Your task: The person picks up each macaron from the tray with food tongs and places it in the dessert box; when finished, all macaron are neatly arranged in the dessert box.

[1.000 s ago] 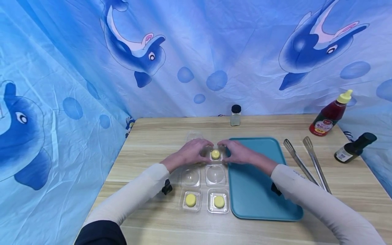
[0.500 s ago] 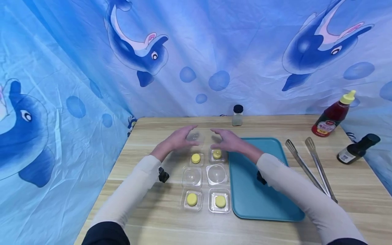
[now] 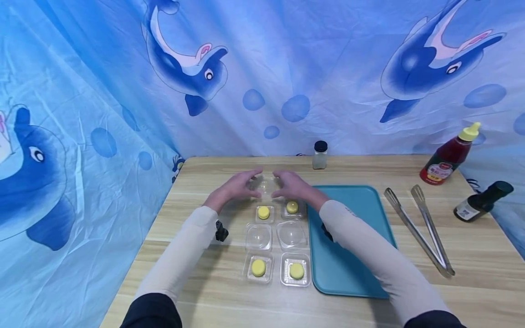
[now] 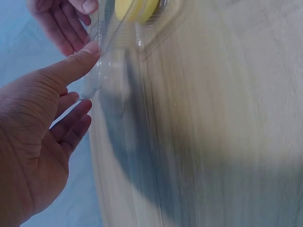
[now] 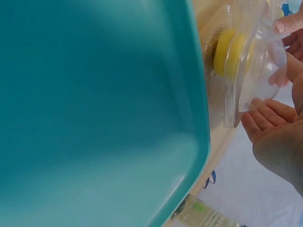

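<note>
Left grip: the left hand (image 3: 238,184) pinched the edge of one clear lid (image 3: 267,186) with thumb and fingers.
Right grip: the right hand (image 3: 293,186) curved about that lid's other side; whether its fingers held it, I could not tell.
Lids: four; the pinched one was just beyond the far-left base (image 3: 271,220), one sat on the far-right base (image 3: 303,214), and two lay side by side between the rows.
Bases: four, in two rows of two, counting the near-left base (image 3: 259,279) and near-right base (image 3: 296,283).
Cakes: four, yellow and round, one per base.
Tray: one blue-green tray (image 3: 336,273), its left edge just beside the right-hand bases.
Tongs: one pair of tongs (image 3: 446,269), spread, right of the tray.
Bottles: two, a red bottle (image 3: 445,159) and a dark bottle (image 3: 477,204).
Jar: one black-capped jar (image 3: 320,157), at the table's back edge.
Room: broad wood stretched from the left-hand bases to the table's (image 3: 190,196) left edge; little separated bases from tray.
</note>
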Demonstrator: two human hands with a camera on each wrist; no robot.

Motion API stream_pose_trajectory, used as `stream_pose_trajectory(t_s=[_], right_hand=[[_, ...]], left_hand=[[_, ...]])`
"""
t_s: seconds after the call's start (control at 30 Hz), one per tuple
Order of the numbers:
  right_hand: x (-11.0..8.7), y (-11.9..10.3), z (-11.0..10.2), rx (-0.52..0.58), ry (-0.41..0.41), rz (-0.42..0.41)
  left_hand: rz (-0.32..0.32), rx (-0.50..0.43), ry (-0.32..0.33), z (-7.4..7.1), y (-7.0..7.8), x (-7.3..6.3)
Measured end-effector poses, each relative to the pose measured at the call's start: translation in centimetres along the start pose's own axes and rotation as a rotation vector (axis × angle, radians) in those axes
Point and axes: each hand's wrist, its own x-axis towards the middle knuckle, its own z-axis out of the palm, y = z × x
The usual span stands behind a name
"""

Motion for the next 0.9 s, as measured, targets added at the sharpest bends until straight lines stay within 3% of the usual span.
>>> stream_pose_trajectory(t_s=[0.13,0.3,0.47,0.67,0.77,0.9], right_hand=[[0.4,-0.5,0.3,0.014,-0.007,0.026],[0.6,-0.9,0.5,0.129,0.013,0.060],[0.3,-0.9,0.2,0.330,0.095,0.109],[-0.4,-1.4,-0.8,0.579,0.275,0.217],[-0.4,-1.8,-1.3,0.700,0.317,0.239],[-0.6,-2.1,-1.6,0.673,0.353,0.237]], left_hand=[[0.006,-0.011,0.014,0.4,0.1,0.2],[0.033,0.072,0.047,0.8,0.0,0.5],[0.091,0.172,0.107,1.1,0.0,0.4],[0.222,0.229,0.218,0.8,0.4,-0.1],[0.256,0.255,0.268,0.5,0.5,-0.3],[0.300,0.209,0.295,0.2,0.6,-0.5]])
